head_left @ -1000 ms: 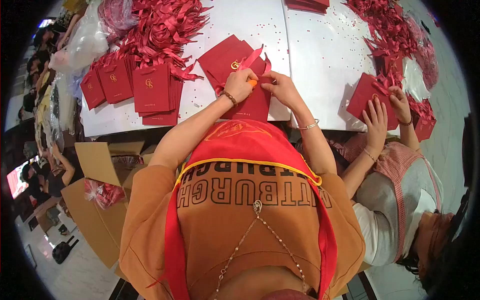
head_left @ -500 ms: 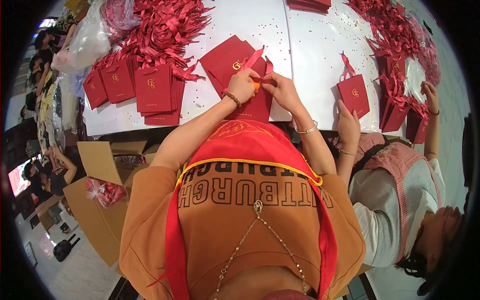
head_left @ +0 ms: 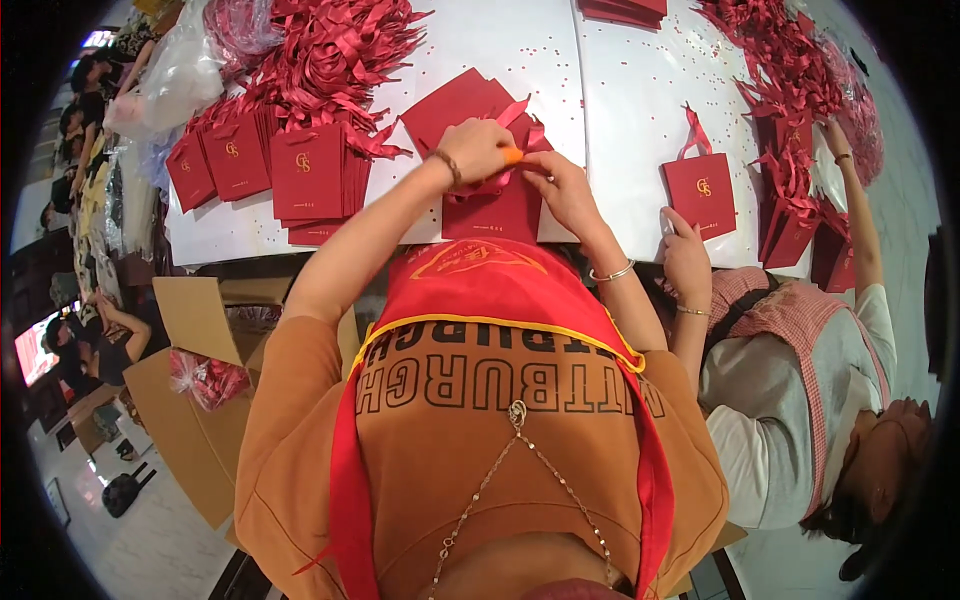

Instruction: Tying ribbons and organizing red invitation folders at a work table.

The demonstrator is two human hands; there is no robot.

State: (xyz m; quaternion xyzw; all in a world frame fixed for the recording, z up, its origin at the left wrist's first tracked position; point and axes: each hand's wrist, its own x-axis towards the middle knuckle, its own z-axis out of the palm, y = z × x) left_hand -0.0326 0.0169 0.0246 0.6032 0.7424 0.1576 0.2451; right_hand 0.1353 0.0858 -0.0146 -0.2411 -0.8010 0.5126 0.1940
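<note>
A red paper gift bag (head_left: 492, 218) lies flat in front of me, over more red bags (head_left: 447, 103) fanned out beneath it. Both my hands meet above its upper part. My left hand (head_left: 476, 150), with an orange cover on one fingertip, is closed on the bag's red ribbon (head_left: 513, 111). Closed at the same spot, my right hand (head_left: 563, 184) pinches ribbon from the other side. Where exactly each strand runs between the fingers is partly hidden by the hands.
Stacked red bags (head_left: 309, 170) and a heap of red ribbons (head_left: 335, 60) fill the table's left. At right, a co-worker's hand (head_left: 687, 262) touches a single bag (head_left: 699, 195). An opened carton (head_left: 195, 310) stands below the left edge. Small red specks dot the white tabletop (head_left: 640, 110).
My left hand has rolled over the ribbon, its back now upward, and my right fingers have curled in. The co-worker's single bag has turned straighter, and their other arm reaches farther out.
</note>
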